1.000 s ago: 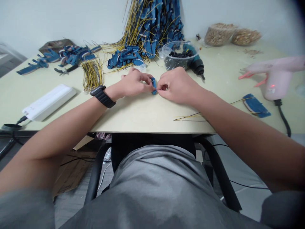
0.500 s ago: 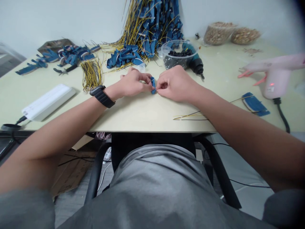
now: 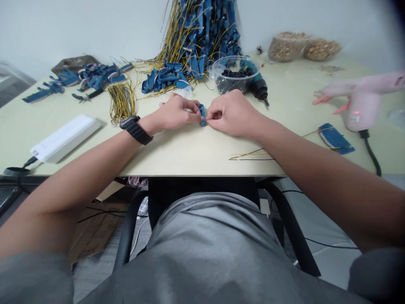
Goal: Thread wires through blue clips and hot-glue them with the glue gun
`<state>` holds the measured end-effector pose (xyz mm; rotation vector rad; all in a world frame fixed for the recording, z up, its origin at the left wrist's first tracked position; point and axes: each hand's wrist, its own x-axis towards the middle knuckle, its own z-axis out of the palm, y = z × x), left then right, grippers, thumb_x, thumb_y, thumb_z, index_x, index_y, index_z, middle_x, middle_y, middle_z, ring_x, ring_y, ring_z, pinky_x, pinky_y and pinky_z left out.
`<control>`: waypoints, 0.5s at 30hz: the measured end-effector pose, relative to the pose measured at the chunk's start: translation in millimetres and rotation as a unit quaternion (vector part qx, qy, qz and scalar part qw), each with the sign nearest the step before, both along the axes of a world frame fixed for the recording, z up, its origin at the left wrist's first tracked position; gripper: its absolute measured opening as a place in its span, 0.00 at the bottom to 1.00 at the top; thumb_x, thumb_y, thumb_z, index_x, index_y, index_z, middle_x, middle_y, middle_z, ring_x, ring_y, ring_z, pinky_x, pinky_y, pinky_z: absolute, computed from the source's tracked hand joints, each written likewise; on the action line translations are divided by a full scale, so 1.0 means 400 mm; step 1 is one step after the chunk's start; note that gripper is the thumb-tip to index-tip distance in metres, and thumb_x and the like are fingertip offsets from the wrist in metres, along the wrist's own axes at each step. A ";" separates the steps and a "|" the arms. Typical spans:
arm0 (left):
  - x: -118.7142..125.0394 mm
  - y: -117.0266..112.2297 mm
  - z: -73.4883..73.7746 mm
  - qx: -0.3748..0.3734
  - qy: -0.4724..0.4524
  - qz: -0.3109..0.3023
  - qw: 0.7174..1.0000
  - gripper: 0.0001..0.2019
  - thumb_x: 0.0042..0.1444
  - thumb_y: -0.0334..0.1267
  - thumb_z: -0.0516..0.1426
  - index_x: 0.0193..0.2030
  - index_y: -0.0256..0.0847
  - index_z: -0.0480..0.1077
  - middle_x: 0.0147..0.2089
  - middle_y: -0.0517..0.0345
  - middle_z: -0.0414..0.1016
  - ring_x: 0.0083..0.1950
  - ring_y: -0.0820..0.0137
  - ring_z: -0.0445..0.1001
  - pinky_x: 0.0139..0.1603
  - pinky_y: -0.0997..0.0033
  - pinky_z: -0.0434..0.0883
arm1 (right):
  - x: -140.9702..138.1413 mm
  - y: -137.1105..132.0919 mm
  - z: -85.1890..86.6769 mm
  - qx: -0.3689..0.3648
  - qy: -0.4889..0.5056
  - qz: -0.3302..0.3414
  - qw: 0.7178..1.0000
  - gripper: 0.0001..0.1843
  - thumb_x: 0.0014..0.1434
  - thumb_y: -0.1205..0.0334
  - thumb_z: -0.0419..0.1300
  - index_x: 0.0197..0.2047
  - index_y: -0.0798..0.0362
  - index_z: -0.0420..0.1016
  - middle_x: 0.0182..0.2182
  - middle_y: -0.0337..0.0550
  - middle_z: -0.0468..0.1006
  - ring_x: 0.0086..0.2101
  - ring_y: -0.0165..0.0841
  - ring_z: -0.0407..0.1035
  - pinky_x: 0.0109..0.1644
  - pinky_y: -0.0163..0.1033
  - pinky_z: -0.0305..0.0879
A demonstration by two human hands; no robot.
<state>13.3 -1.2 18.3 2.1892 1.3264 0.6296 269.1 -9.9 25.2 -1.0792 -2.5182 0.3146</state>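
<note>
One small blue plastic piece [image 3: 202, 115] pinched between left hand [image 3: 172, 114] and right hand [image 3: 233, 113]

A pale wooden table [image 3: 177, 156] carries a tall heap of blue pieces on yellow wires [image 3: 196, 42], a white oblong box [image 3: 65, 138], a clear tub of black bits [image 3: 236, 75], a pink glue gun [image 3: 362, 99] (its small red light glowing), pliers [image 3: 85, 96] and loose wires [image 3: 251, 156].

Small blue plastic piece [image 3: 202, 115], upright, pinched between left hand [image 3: 173, 113] and right hand [image 3: 232, 113]
</note>
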 end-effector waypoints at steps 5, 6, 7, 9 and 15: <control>-0.006 0.002 0.007 -0.006 0.008 0.002 1.000 0.14 0.61 0.53 0.72 0.47 0.50 0.94 0.58 0.49 0.98 0.82 0.31 0.85 0.85 0.27 0.78 | 0.002 0.003 -0.008 0.001 0.010 -0.001 1.000 0.10 0.73 0.60 0.72 0.37 0.44 0.93 0.43 0.47 0.95 0.45 0.49 0.86 0.56 0.55 0.76; -0.008 0.003 0.009 -0.010 0.007 0.001 1.000 0.14 0.62 0.54 0.72 0.46 0.51 0.94 0.57 0.51 0.98 0.81 0.33 0.87 0.85 0.29 0.79 | 0.003 0.005 -0.009 0.002 0.011 -0.002 1.000 0.10 0.73 0.60 0.72 0.38 0.43 0.93 0.42 0.47 0.94 0.45 0.49 0.85 0.55 0.55 0.76; -0.010 0.003 0.011 -0.015 0.005 0.000 1.000 0.14 0.62 0.54 0.71 0.46 0.51 0.94 0.56 0.53 0.98 0.79 0.35 0.88 0.84 0.31 0.80 | 0.004 0.007 -0.010 0.004 0.011 -0.003 1.000 0.10 0.73 0.59 0.72 0.38 0.43 0.94 0.41 0.46 0.94 0.44 0.49 0.85 0.54 0.55 0.76; -0.012 0.003 0.014 -0.023 0.001 -0.003 1.000 0.15 0.63 0.55 0.70 0.47 0.52 0.95 0.54 0.54 0.97 0.78 0.36 0.90 0.83 0.32 0.82 | 0.008 0.012 -0.011 0.003 0.010 -0.002 1.000 0.10 0.74 0.57 0.73 0.40 0.43 0.96 0.39 0.45 0.93 0.43 0.48 0.84 0.52 0.54 0.76; -0.006 -0.004 0.011 -0.010 -0.019 -0.016 1.000 0.18 0.69 0.57 0.69 0.48 0.47 0.94 0.50 0.47 0.97 0.80 0.32 0.90 0.84 0.29 0.81 | 0.028 0.023 -0.004 -0.024 0.013 -0.020 0.999 0.06 0.71 0.59 0.76 0.43 0.45 0.98 0.35 0.45 0.91 0.37 0.44 0.82 0.47 0.51 0.74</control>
